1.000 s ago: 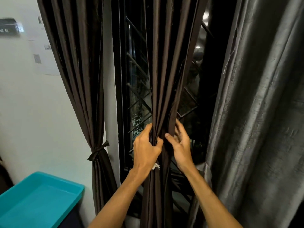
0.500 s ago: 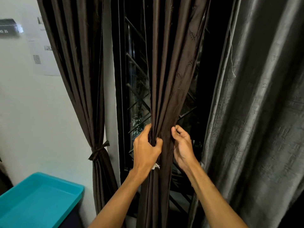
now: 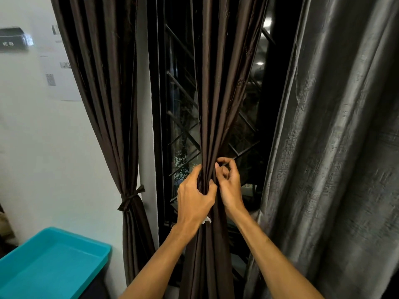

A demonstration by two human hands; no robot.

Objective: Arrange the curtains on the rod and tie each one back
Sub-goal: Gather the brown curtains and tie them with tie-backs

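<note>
Grey curtain (image 3: 336, 147) noted at far right, hanging loose in broad folds, with no tie seen on it. Brown curtain by the wall (image 3: 103, 100) is already drawn in at its waist by a knotted tie (image 3: 129, 198) of the same cloth. Middle brown curtain (image 3: 220, 87) hangs in front of the window grille (image 3: 183, 134) and is bunched at waist height, where both hands hold it. Against the view a second ago, its right side has been drawn in: the spread of cloth above the hands is narrower, and more of the grille is uncovered to its right. Gathering is judged nearly done; a tie has yet to be passed round, and none is plainly seen for this curtain. The cloth is thin and faintly glossy, falls in tight lengthwise pleats, and is judged likely to slip if released. Teal bin (image 3: 54, 262) stands at lower left. Left grip (image 3: 194, 197) is clenched round the bunched pleats. Right grip (image 3: 230, 186), which reached round the cloth with long fingers a second ago, is now curled just beside the left and pinches the right-hand edge fold. A white scrap (image 3: 207, 220) shows under the left grip; what it is cannot be told.
</note>
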